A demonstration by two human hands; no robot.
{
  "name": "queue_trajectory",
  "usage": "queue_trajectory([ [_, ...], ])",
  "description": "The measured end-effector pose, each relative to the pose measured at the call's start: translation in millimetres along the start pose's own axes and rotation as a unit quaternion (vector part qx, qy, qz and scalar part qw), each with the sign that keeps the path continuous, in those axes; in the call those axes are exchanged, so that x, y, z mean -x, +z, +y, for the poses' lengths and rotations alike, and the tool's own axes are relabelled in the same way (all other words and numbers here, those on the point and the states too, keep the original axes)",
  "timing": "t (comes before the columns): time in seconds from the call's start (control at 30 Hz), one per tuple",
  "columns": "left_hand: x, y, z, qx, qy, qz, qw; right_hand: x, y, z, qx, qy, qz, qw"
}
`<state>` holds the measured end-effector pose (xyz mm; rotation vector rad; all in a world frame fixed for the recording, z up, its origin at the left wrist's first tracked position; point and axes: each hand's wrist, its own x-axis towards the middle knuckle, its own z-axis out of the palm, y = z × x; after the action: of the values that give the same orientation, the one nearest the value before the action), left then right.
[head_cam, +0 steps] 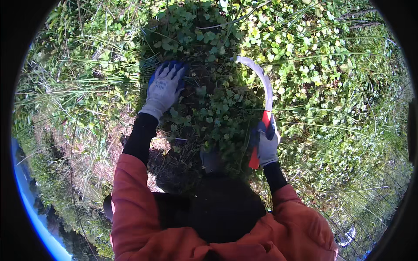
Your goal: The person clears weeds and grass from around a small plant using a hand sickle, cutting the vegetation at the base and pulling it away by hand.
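Observation:
My left hand [165, 86], in a grey knitted glove with blue-coated fingers, reaches down onto shaded grass and low leafy plants. Its fingers point away from me, and whether their tips grip any stems is hidden. In my right hand [268, 145], gloved alike, is the red handle of a sickle [266, 84]. The curved metal blade rises from the handle and bends left, its tip over the edge of the shaded plants [222, 111] between my hands.
Sunlit leafy ground cover [303, 65] spreads on the right, with long grass blades arching over it. Tall grass [88, 78] and a patch of dry straw [107, 150] lie to the left. A thin bare stem [225, 24] crosses the top.

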<state>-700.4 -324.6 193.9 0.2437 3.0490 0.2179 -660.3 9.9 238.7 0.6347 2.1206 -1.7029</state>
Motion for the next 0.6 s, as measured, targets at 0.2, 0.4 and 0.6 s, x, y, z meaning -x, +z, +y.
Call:
queue_trajectory([
  [0.2,-20,-20,31,-0.029,0.077,0.079,0.993,24,8,10,0.197,-0.219,-0.042,0.955],
  [0.4,-50,-5,40,-0.162,-0.01,-0.141,0.977,-51,81,20,0.295,-0.102,-0.149,0.938],
  [0.6,-22,3,16,-0.082,0.103,-0.011,0.991,-13,19,78,0.307,-0.104,-0.138,0.936],
])
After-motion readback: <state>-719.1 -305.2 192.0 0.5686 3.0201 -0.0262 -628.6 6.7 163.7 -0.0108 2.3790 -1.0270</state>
